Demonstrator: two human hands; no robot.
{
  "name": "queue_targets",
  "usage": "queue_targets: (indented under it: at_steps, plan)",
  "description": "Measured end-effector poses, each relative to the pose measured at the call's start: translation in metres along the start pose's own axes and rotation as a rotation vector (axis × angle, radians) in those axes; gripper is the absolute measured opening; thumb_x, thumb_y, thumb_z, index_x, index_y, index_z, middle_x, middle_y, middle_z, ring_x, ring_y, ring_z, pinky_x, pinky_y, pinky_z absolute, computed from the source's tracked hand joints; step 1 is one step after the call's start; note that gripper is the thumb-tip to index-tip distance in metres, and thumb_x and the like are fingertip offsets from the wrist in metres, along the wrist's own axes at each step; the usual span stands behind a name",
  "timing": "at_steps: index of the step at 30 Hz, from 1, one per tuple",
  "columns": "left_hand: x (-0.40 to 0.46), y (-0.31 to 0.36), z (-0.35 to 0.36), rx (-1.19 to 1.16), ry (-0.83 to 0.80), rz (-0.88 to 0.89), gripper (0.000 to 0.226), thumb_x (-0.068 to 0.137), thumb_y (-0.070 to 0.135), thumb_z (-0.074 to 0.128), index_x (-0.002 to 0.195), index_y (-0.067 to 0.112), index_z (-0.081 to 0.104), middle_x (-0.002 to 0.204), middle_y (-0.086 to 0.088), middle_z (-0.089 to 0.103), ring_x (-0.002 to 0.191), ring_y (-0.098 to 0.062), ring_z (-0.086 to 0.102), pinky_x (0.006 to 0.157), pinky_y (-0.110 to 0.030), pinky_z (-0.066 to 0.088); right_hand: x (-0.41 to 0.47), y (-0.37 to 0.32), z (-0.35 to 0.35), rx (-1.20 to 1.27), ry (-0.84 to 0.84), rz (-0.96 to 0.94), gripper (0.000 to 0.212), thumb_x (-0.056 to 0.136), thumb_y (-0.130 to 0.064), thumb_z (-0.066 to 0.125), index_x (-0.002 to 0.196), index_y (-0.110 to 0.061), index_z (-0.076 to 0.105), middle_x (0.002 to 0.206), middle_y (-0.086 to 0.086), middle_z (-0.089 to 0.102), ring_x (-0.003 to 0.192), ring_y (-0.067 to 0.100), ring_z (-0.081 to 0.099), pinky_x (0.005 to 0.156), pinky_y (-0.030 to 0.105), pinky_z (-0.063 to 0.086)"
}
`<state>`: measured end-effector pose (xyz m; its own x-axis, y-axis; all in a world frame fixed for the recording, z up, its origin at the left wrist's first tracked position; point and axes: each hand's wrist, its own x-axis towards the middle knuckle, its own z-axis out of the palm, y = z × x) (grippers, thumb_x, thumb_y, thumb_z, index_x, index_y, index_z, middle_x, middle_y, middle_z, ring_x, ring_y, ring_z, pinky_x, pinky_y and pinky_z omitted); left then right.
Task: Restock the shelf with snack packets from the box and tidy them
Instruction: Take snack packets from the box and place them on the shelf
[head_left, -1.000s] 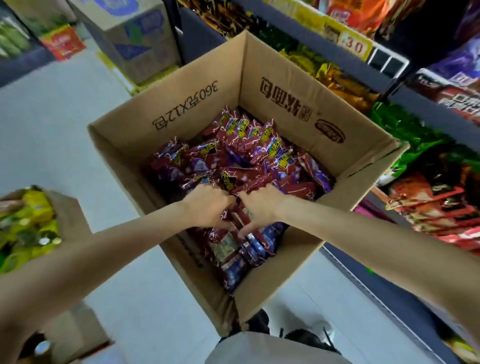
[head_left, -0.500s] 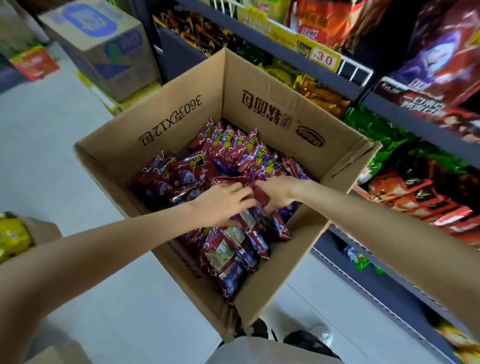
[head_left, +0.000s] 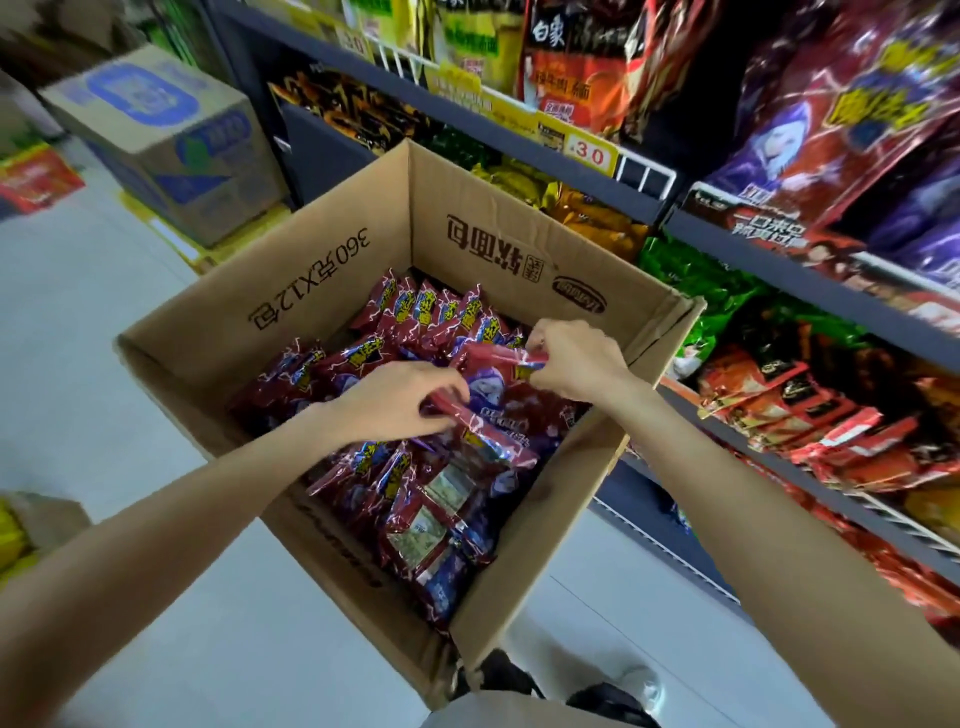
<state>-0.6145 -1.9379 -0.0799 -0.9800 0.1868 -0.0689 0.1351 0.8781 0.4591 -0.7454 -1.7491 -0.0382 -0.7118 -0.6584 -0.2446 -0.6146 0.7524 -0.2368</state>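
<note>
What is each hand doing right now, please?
Left hand: fingers pinching the red snack packets in the box.
Right hand: fingers pinching the same packets' upper end.

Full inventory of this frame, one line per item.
Open brown cardboard box: one, centre, on the floor.
Red-and-purple snack packets: many, inside the box.
Lifted red-and-purple packet: one, held above the pile.
Dark shelving unit: right, holding red, green, yellow and purple bags.
Yellow price tag: one, on the shelf edge.
Blue-printed carton: one, upper left.
Left hand: pinches the packet's near end.
Right hand: pinches its far end.
</note>
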Motion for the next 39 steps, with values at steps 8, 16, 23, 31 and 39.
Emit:
queue_targets:
  at_steps: [8, 16, 23, 31, 39]
  plan:
    - [0.006, 0.042, -0.062, -0.639, 0.635, -0.282, 0.013, 0.087, 0.020, 0.065, 0.093, 0.031, 0.060, 0.080, 0.030, 0.067, 0.077, 0.009, 0.063, 0.069, -0.006, 0.044, -0.060, 0.050, -0.063, 0.563, 0.530, -0.146, 0.017, 0.094, -0.025, 0.059, 0.106, -0.015, 0.064, 0.092, -0.009, 0.063, 0.081, 0.005, 0.056, 0.070, 0.015, 0.037]
    - [0.069, 0.167, -0.085, -0.573, 0.699, -0.109, 0.021, 0.094, 0.034, 0.052, 0.104, 0.018, 0.061, 0.088, 0.009, 0.067, 0.079, 0.004, 0.061, 0.072, -0.010, 0.044, -0.141, 0.147, -0.114, 0.616, 0.596, -0.035, 0.043, 0.080, -0.051, 0.055, 0.109, -0.020, 0.061, 0.093, -0.013, 0.065, 0.081, 0.006, 0.060, 0.069, 0.011, 0.040]
    - [0.136, 0.291, -0.039, -0.707, 0.619, 0.007, 0.008, 0.093, 0.025, 0.057, 0.100, 0.025, 0.062, 0.091, 0.013, 0.068, 0.087, 0.000, 0.063, 0.077, -0.017, 0.047, -0.247, 0.270, -0.120, 0.745, 0.741, 0.181, 0.034, 0.080, -0.041, 0.068, 0.107, -0.024, 0.058, 0.106, -0.003, 0.061, 0.090, 0.013, 0.059, 0.061, 0.007, 0.042]
    - [0.212, 0.439, 0.035, -0.728, 0.573, 0.074, 0.004, 0.093, 0.033, 0.056, 0.096, 0.036, 0.058, 0.090, 0.013, 0.067, 0.084, 0.003, 0.062, 0.083, -0.034, 0.050, -0.372, 0.407, -0.144, 1.027, 0.810, 0.198, 0.013, 0.081, -0.011, 0.071, 0.085, -0.021, 0.064, 0.065, -0.012, 0.070, 0.058, 0.002, 0.064, 0.058, 0.016, 0.051]
    - [0.281, 0.541, 0.060, -0.808, 0.500, 0.085, 0.009, 0.094, 0.031, 0.055, 0.098, 0.040, 0.054, 0.096, 0.022, 0.063, 0.087, 0.015, 0.057, 0.086, -0.017, 0.043, -0.380, 0.517, -0.190, 0.934, 1.166, 0.349, 0.022, 0.086, -0.033, 0.068, 0.084, -0.013, 0.060, 0.075, -0.003, 0.066, 0.054, -0.001, 0.062, 0.041, 0.019, 0.046]
